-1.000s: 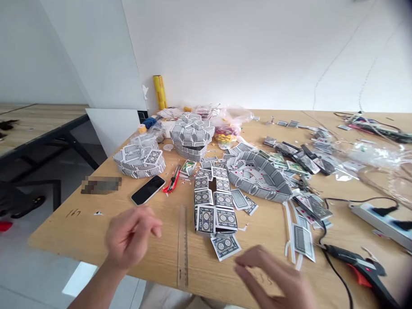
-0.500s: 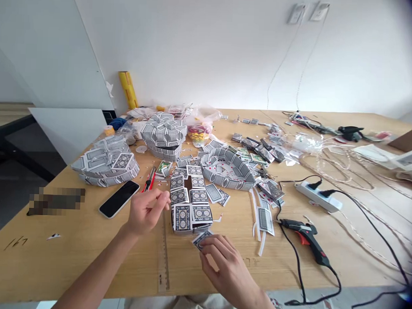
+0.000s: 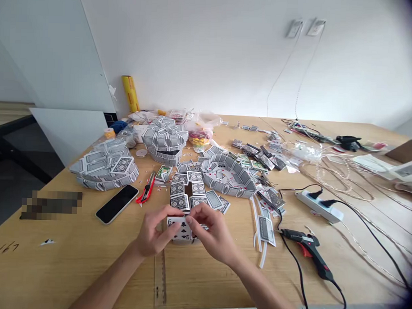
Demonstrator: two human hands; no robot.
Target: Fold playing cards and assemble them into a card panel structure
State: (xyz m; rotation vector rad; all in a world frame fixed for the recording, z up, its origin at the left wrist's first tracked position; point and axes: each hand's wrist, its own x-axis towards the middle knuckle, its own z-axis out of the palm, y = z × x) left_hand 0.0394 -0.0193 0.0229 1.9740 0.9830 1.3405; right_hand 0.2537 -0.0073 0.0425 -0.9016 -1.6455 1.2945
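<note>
My left hand [image 3: 154, 234] and my right hand [image 3: 214, 233] both hold one playing card [image 3: 180, 229], face up with a 6 and black pips showing. The card hangs just above the wooden table [image 3: 70, 253], at the near end of a flat strip of joined grey-backed cards [image 3: 187, 190]. A wooden ruler [image 3: 160, 281] lies on the table under my left wrist. Behind the strip sits a curved open shell made of cards [image 3: 229, 175].
A black phone [image 3: 117, 204] and a red utility knife [image 3: 147, 191] lie left of the strip. Two card-built domes [image 3: 106, 164] [image 3: 164, 139] stand at the back left. A glue gun [image 3: 307, 248] with its cord, a power strip [image 3: 319, 206] and loose wires lie to the right.
My right hand lifted the loose card off the table and my left hand came over to it. Both hands now grip it, turned face up, close to the strip.
</note>
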